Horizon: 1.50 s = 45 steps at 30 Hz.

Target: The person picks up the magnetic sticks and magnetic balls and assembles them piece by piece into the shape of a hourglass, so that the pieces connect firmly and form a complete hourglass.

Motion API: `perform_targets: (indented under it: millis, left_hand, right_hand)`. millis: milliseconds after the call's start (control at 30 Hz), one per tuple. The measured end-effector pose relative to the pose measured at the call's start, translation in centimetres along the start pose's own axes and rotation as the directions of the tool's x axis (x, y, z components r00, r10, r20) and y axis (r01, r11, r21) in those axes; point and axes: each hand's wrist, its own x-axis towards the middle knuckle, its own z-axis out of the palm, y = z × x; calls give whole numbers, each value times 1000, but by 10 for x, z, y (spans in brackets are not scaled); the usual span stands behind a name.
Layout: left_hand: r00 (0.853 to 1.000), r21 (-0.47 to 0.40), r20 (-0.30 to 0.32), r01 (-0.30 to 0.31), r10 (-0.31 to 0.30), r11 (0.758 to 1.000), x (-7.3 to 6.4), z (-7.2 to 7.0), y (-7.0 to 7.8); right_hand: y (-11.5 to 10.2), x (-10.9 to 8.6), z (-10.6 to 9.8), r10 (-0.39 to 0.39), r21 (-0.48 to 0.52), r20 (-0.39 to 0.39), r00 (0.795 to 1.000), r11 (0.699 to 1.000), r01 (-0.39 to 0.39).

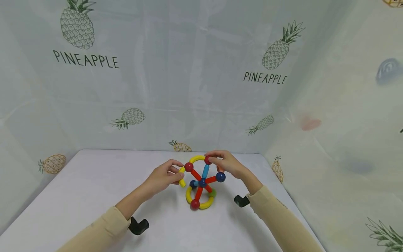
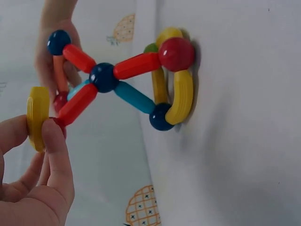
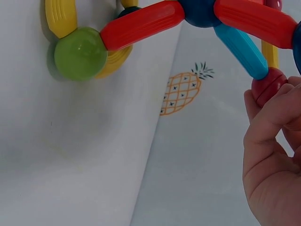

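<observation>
A wheel-like build of magnetic rods and balls stands on the table, with straight rods running out from a central blue ball. My left hand pinches a curved yellow rod between thumb and fingers. That rod is beside a red ball at the build's upper left; whether they touch I cannot tell. At the top, my right hand grips another red ball, which a light-blue rod meets. Low on the build are a green ball and a red ball joined to curved yellow rods.
The white table ends at a back edge just behind the build. A pale curtain printed with pineapples hangs behind and at the sides. Black wrist mounts stick out from both sleeves.
</observation>
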Motion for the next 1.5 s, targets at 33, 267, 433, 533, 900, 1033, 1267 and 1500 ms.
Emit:
perform_targets:
  millis: [33,267,433,533,900,1033,1267,1500]
  left_hand:
    - [1000,0,6,4,-4,1000,0,2,0]
    - [999,-14,46,18,-18,1000,2,5,-2]
    - [989,-120,144,41,-23,992,8,3,-1]
    - [980,-181,195,66,-30,981,11,2,1]
    - [966,-217,256,88,-30,972,17,3,5]
    - [962,-242,272,93,-24,966,17,2,5]
    - [952,-281,305,108,-17,954,15,1,11]
    - [951,-310,308,127,-27,942,14,5,12]
  right_hand:
    - [0,0,0,-1,-2,-1,1000,1000,1]
    - [3,2,1,-8,-12,-7,1000,1000,8]
    - [2,1,1,3,-17,-16,1000,1000,-4]
    - [2,-1,1,1,-18,-16,1000,1000,-1]
    - [4,-26,-14,24,57,73,997,998,-28]
    - [7,-36,-19,14,101,126,992,995,-27]
    - [10,-50,-20,-23,178,197,980,984,-12]
    - [11,-53,-16,-28,212,164,986,977,-7]
